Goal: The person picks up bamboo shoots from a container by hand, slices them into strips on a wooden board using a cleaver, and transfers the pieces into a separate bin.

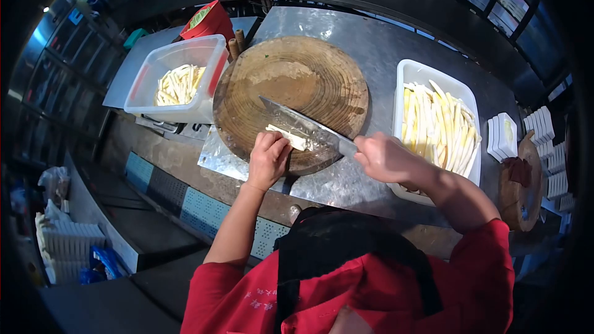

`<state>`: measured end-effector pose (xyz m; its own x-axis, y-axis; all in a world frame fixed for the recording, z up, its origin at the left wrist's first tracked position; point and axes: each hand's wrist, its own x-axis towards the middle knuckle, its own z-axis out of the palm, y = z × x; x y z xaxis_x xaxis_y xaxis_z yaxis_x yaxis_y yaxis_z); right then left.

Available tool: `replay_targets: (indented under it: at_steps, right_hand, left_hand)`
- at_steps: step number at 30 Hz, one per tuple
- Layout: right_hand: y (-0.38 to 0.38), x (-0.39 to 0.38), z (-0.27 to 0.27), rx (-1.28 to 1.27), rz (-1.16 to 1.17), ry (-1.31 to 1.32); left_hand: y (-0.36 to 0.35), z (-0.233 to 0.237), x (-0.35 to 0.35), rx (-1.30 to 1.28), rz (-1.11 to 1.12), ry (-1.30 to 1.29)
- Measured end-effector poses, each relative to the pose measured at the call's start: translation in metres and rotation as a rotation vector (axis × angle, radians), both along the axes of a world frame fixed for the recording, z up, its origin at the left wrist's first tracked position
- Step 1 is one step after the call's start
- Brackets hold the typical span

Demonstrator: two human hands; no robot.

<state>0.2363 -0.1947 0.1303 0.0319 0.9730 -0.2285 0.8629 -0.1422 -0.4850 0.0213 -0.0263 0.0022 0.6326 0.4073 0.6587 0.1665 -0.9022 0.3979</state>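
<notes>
Watching mid-frame: right hand (378, 157) closed round the handle of the knife (304, 125); left hand (268, 159) half-curled, pinning pale pieces (296, 141), probably stalks, low on the round board (291, 80). I'd tuck those guiding knuckles, blade upright; exact finger clearance I cannot tell.

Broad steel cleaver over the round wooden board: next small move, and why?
Probably tuck back the fingertips of the left hand before any cut: it steadies the short pale stalks close beside the broad steel cleaver, whose handle the right hand grips.
</notes>
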Motion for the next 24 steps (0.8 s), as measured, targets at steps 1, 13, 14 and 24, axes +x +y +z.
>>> replay_targets:
  at_steps: [1,13,14,24]
  right_hand:
    - [-0.004,-0.003,0.008,-0.02,-0.026,-0.018]
    - [-0.015,-0.018,0.003,-0.142,0.002,-0.167]
    - [-0.02,-0.02,0.005,-0.137,-0.003,-0.219]
    - [-0.17,0.043,0.035,0.382,-0.923,0.012]
  left_hand:
    - [-0.001,-0.001,-0.002,0.001,0.002,-0.008]
    - [-0.006,0.0,0.001,-0.029,0.03,-0.029]
    - [-0.005,0.0,0.001,-0.057,0.041,-0.006]
    - [0.052,0.001,0.078,-0.052,0.055,0.168]
